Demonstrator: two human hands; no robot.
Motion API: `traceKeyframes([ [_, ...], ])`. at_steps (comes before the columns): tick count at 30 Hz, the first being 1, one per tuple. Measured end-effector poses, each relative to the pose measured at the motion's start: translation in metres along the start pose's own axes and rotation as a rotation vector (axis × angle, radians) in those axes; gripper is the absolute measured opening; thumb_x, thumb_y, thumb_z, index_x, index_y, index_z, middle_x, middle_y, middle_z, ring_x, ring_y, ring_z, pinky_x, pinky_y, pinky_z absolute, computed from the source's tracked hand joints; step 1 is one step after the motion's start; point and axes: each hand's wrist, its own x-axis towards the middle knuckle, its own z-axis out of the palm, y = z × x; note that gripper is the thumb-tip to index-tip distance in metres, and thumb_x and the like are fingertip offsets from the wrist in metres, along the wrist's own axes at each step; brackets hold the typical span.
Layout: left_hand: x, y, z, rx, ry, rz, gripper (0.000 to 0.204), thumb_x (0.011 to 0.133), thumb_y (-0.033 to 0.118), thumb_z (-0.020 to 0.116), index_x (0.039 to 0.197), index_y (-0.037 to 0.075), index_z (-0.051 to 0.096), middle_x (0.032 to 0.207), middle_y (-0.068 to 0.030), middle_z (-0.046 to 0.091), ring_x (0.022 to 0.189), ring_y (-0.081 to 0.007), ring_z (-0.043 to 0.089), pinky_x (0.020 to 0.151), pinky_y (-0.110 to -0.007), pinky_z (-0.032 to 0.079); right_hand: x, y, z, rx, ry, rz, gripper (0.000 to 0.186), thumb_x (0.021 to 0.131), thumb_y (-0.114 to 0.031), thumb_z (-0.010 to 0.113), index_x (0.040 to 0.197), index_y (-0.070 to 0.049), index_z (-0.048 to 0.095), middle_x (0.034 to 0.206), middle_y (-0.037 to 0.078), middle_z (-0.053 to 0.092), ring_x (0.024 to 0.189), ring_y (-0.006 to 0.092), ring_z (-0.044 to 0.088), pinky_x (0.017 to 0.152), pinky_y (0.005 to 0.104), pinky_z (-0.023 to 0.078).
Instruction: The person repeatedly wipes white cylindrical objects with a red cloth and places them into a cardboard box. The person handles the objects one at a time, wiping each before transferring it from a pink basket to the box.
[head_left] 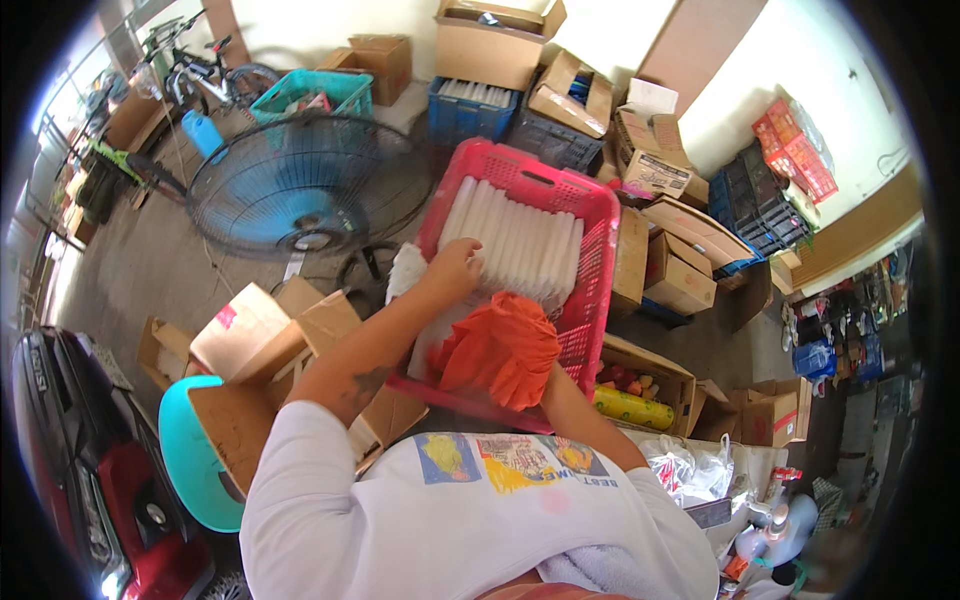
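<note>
A pink-red plastic crate [608, 240] stands in front of me, holding a row of long white sticks that look like candles [520, 235]. My left hand [457, 272] reaches over the crate's left side to the near left part of that row. Its fingers are bent against the sticks, and whatever they grip is hidden. Bunched orange-red cloth [505, 350] hangs over the crate's near end. My right forearm comes up behind the cloth, which covers my right hand and is held up by it. A crumpled white piece [405, 270] rests at the crate's left rim.
Left of the crate stands a large fan [300, 195], with open cardboard boxes [245, 330] and a turquoise tub [185, 455] nearer me. A dark red motorcycle [140, 500] is at far left. More boxes [680, 270] line the right, beside a yellow roll [635, 408].
</note>
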Motion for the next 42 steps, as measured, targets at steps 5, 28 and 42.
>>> traceKeyframes([
  [5, 0.082, -0.038, 0.114, 0.595, -0.102, -0.319, 0.062, 0.081, 0.020, 0.061, 0.131, -0.008, 0.038, 0.127, -0.0260, 0.048, 0.113, -0.0385, 0.051, 0.096, -0.043, 0.043, -0.013, 0.014, -0.027, -0.212, -0.032, -0.094, 0.039, 0.091, -0.016, 0.058, 0.126, 0.000, 0.052, 0.122, 0.011, 0.060, 0.108, 0.0222, 0.060, 0.094, 0.0372, 0.049],
  [28, -0.004, 0.010, 0.086, 0.167, -0.428, -0.291, 0.058, 0.072, 0.027, 0.074, 0.118, 0.000, 0.050, 0.108, -0.0262, 0.062, 0.101, -0.0400, 0.061, 0.082, -0.045, 0.050, 0.035, 0.065, -0.031, 0.113, 0.300, 0.076, 0.034, 0.084, -0.005, 0.059, 0.117, 0.001, 0.058, 0.113, 0.015, 0.063, 0.096, 0.0257, 0.065, 0.087, 0.0393, 0.054],
  [42, -0.056, 0.093, -0.032, 0.759, -0.528, 0.297, 0.045, 0.076, 0.021, 0.066, 0.116, 0.005, 0.053, 0.100, -0.0158, 0.067, 0.091, -0.0355, 0.065, 0.078, -0.045, 0.051, 0.008, -0.037, -0.075, 0.758, -0.205, 0.488, 0.039, 0.095, -0.019, 0.051, 0.129, -0.002, 0.049, 0.128, 0.013, 0.056, 0.117, 0.0287, 0.055, 0.099, 0.0424, 0.047],
])
